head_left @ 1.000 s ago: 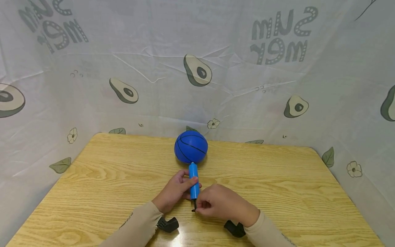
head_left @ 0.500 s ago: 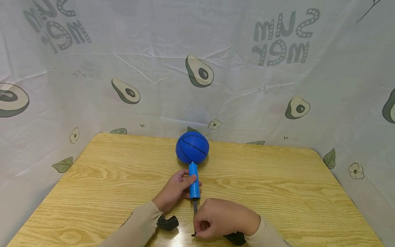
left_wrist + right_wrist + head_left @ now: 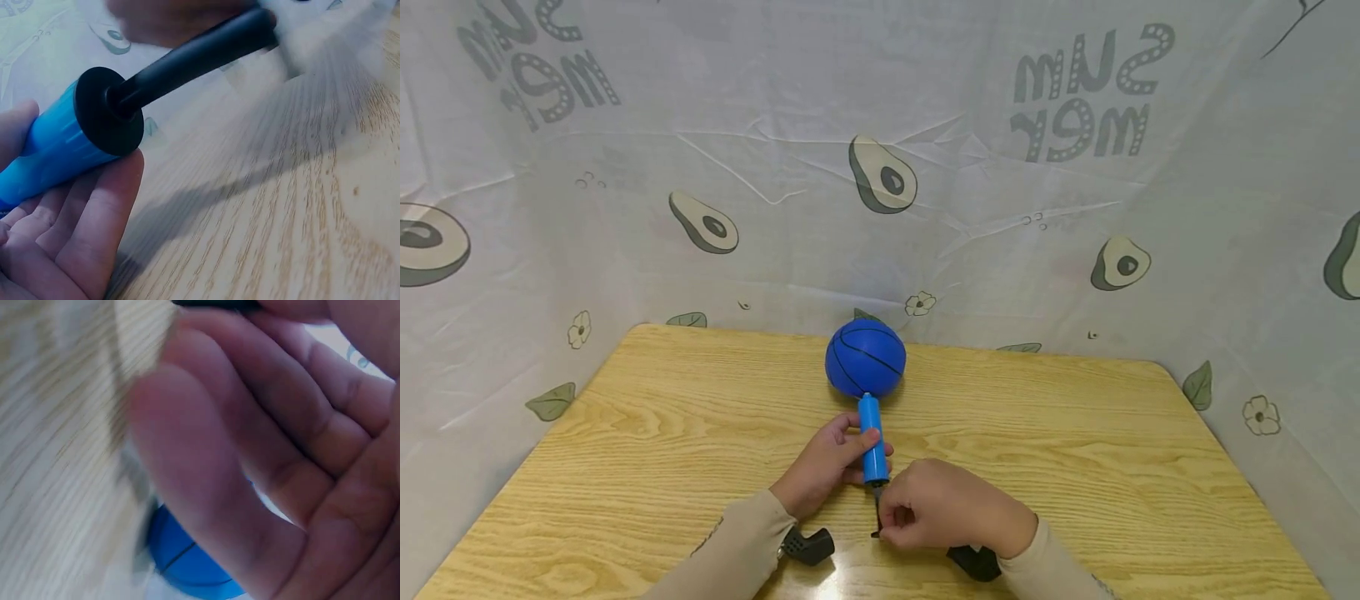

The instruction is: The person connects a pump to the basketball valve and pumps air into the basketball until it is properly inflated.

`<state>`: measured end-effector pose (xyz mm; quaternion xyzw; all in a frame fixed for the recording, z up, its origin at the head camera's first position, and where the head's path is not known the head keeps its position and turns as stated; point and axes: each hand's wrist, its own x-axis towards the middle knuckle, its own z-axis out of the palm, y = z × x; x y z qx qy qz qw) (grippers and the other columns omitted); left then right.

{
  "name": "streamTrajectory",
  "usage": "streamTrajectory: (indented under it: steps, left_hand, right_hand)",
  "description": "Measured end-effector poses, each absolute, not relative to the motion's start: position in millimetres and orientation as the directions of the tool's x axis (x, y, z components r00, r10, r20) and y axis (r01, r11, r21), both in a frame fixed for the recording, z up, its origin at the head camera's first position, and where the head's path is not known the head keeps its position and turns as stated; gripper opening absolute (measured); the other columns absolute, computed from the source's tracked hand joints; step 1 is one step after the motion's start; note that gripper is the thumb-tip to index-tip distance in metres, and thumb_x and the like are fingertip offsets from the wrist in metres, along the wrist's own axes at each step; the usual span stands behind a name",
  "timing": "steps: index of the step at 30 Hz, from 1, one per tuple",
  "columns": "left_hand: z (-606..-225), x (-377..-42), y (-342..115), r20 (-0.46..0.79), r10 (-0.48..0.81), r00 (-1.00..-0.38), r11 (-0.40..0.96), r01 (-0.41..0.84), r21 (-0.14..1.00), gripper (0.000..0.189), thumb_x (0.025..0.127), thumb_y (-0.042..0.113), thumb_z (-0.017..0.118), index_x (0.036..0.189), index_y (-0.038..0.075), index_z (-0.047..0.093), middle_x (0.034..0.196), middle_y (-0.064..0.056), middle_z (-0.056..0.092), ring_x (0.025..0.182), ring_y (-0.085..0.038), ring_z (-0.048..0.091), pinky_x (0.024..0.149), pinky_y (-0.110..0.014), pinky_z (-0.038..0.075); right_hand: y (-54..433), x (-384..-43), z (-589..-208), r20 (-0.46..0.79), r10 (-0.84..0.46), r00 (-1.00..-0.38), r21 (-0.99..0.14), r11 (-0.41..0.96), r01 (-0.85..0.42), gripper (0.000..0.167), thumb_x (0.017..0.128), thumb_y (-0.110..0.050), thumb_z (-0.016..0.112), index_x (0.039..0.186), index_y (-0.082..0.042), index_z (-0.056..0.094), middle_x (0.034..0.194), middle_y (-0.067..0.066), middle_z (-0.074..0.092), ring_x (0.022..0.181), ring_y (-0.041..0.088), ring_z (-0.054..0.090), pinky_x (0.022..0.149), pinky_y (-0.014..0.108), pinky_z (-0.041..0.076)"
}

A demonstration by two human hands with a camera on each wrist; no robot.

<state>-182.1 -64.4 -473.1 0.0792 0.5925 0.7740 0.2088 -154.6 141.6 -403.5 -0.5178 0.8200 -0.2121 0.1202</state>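
Observation:
A blue hand pump (image 3: 869, 412) points away from me, its nozzle end at a blue ball (image 3: 865, 358) with black basketball lines. Whether the nozzle sits in the ball is too small to tell. My left hand (image 3: 826, 463) grips the barrel, thumb on top and fingers underneath. Out of the barrel's black end cap (image 3: 103, 112) comes the black plunger rod (image 3: 194, 62), partly drawn out. My right hand (image 3: 951, 507) pinches the small black handle (image 3: 876, 535) at the rod's end. In the right wrist view its curled fingers (image 3: 187, 444) hide most of the handle.
A wood-grain table (image 3: 1075, 467) lies under everything. White cloth (image 3: 970, 242) printed with avocados stands behind it and at both sides. Black wrist devices (image 3: 808, 547) are worn on both wrists.
My right hand first drew the pump handle toward me, lengthening the exposed rod, then moved it partway back toward the barrel. The left hand and ball stay nearly still.

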Motion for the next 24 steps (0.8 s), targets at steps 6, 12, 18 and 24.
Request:
streamTrajectory:
  steps: [6,12,18,24]
  left_hand:
    - [-473.8,-181.8,-63.0,-0.134,0.421,-0.897,-0.174,-0.225,0.959,0.044,0.105,0.028,0.064,0.133,-0.001,0.046,0.114,-0.016,0.074,0.094,-0.017,0.075,0.076,-0.027,0.061]
    - [-471.2,-181.8,-62.3,-0.133,0.442,-0.887,-0.169,-0.228,0.959,0.049,0.106,0.029,0.063,0.138,-0.003,0.044,0.113,-0.015,0.075,0.094,-0.016,0.075,0.079,-0.028,0.061]
    - [-470.9,-184.1,-60.1,-0.099,0.44,-0.892,-0.16,-0.186,0.969,0.053,0.108,0.029,0.059,0.142,-0.005,0.037,0.12,-0.02,0.071,0.103,-0.023,0.073,0.088,-0.035,0.061]
    - [-469.3,-186.1,-52.3,-0.073,0.42,-0.905,-0.202,-0.172,0.964,0.052,0.11,0.03,0.054,0.144,-0.005,0.035,0.137,-0.024,0.063,0.123,-0.03,0.065,0.098,-0.038,0.057]
  right_hand:
    - [144.4,-162.2,-409.6,0.135,-0.85,-0.509,-0.44,0.409,-0.799,0.02,0.09,-0.012,0.078,0.075,-0.02,0.068,0.068,-0.019,0.054,0.061,-0.012,0.042,0.057,0.005,0.038]
    - [141.5,-158.8,-408.7,0.171,-0.804,-0.57,-0.464,0.444,-0.766,0.02,0.09,-0.014,0.077,0.075,-0.022,0.065,0.067,-0.019,0.054,0.059,-0.01,0.043,0.055,0.008,0.039]
    - [141.7,-158.8,-408.1,0.103,-0.531,-0.841,-0.576,0.658,-0.486,0.03,0.092,-0.038,0.079,0.095,-0.014,0.062,0.081,-0.004,0.059,0.064,0.005,0.049,0.055,0.022,0.043]
    - [143.5,-164.7,-411.7,0.052,-0.445,-0.894,-0.515,0.755,-0.406,0.03,0.093,-0.033,0.08,0.106,-0.011,0.065,0.082,-0.006,0.062,0.066,0.005,0.054,0.055,0.024,0.046]
